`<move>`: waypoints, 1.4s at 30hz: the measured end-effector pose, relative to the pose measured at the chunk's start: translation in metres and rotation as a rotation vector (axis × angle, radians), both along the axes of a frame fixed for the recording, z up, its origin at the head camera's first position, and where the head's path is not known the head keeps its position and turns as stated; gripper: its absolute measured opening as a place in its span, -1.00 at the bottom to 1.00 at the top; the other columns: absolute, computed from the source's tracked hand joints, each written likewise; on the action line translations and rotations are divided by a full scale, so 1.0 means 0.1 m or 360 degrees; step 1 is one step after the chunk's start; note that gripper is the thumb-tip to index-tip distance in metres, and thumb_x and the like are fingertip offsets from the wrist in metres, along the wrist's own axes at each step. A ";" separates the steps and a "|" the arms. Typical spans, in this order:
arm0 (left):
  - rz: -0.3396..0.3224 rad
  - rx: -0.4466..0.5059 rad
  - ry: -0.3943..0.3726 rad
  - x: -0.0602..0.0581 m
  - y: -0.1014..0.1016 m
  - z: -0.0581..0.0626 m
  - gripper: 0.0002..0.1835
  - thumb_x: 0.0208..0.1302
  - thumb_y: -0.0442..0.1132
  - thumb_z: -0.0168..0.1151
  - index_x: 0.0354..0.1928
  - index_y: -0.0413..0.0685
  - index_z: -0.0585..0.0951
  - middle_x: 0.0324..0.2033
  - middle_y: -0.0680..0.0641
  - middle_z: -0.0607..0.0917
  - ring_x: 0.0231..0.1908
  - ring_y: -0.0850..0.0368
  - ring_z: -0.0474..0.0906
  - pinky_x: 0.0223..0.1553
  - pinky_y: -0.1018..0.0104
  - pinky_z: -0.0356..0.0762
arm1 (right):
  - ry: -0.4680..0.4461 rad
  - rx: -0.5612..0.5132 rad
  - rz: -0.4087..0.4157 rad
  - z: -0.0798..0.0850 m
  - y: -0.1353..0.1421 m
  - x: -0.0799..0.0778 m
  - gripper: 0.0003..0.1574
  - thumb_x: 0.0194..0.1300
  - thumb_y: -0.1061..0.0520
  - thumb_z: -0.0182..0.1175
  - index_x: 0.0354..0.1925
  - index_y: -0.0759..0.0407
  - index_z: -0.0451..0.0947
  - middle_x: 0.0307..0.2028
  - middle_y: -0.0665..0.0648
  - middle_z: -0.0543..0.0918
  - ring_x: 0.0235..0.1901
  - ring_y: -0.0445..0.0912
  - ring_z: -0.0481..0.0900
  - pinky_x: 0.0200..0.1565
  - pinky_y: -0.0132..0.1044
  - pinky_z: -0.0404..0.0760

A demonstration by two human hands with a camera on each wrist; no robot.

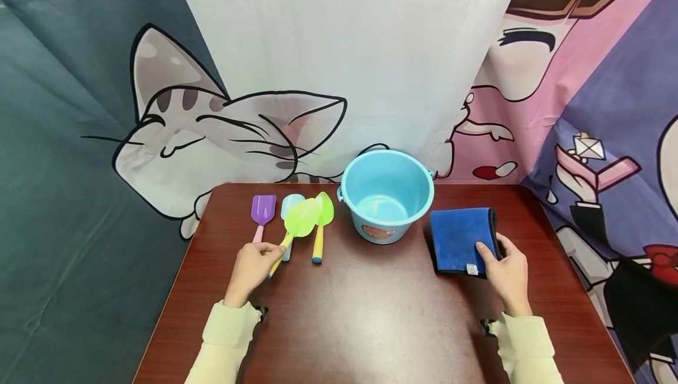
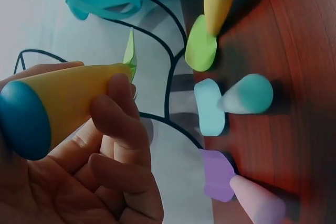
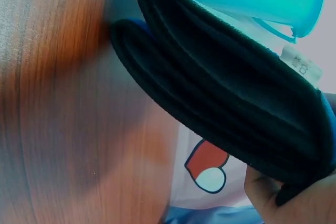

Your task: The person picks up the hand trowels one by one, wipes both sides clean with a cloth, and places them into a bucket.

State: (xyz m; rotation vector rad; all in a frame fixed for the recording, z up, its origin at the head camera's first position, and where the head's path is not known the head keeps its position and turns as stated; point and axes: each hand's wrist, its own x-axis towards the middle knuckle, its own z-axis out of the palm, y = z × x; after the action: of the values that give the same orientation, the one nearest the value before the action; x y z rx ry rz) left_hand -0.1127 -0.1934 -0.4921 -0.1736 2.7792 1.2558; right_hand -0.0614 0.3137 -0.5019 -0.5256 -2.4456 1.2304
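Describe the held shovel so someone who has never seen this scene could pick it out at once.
In the head view, find the bucket near the far edge of the table, then look left. The held shovel has a green blade and yellow handle. Its lookalike, the other green shovel, lies on the table, whereas this one is raised in the left grip.

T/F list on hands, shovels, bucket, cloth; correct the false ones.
1. The left hand grips a green-bladed plastic shovel with a yellow handle. True.
2. A folded blue cloth with dark edging lies inside the round light-blue plastic bucket. False: the right hand holds it beside the bucket.
3. A purple-bladed, pink-handled plastic shovel lies on the red-brown table. True.
4. Only two shovels are visible. False: four, including a light-blue shovel and a second green-bladed shovel.
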 end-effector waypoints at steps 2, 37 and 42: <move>-0.0014 -0.0007 -0.0004 0.02 0.04 0.00 -0.77 0.24 -0.03 0.38 -0.33 -0.03 0.81 -0.55 0.07 0.70 -0.49 0.13 0.51 -0.42 0.25 0.42 | 0.0031 0.0035 0.0008 0.00 -0.02 0.02 -0.50 0.31 0.12 0.35 0.15 0.32 0.58 -0.16 0.42 0.70 -0.49 -0.50 0.47 -0.42 -0.62 0.42; -0.0554 0.0013 -0.0079 0.36 0.53 0.05 -0.83 0.17 -0.11 0.42 -0.56 0.09 0.75 -0.74 0.25 0.53 -0.68 0.32 0.40 -0.60 0.40 0.35 | 0.0548 0.0310 0.0561 0.11 -0.42 0.27 -0.56 0.07 0.42 0.41 -0.04 0.21 0.66 -0.17 0.11 0.68 -0.22 -0.35 0.52 -0.13 -0.61 0.38; -0.0663 0.0017 -0.0055 0.39 0.59 0.02 -0.83 0.18 -0.15 0.40 -0.54 0.03 0.77 -0.77 0.28 0.50 -0.70 0.34 0.37 -0.62 0.42 0.33 | 0.0607 0.0336 0.0664 0.16 -0.48 0.27 -0.52 0.05 0.43 0.41 -0.01 0.22 0.65 -0.18 0.14 0.70 -0.31 -0.32 0.56 -0.23 -0.59 0.46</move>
State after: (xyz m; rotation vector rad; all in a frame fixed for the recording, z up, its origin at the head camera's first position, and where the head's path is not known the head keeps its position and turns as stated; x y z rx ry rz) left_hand -0.0734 -0.1347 -0.4901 0.3621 2.5898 1.1440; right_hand -0.0343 0.2661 -0.4860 0.2714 -2.3693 1.0725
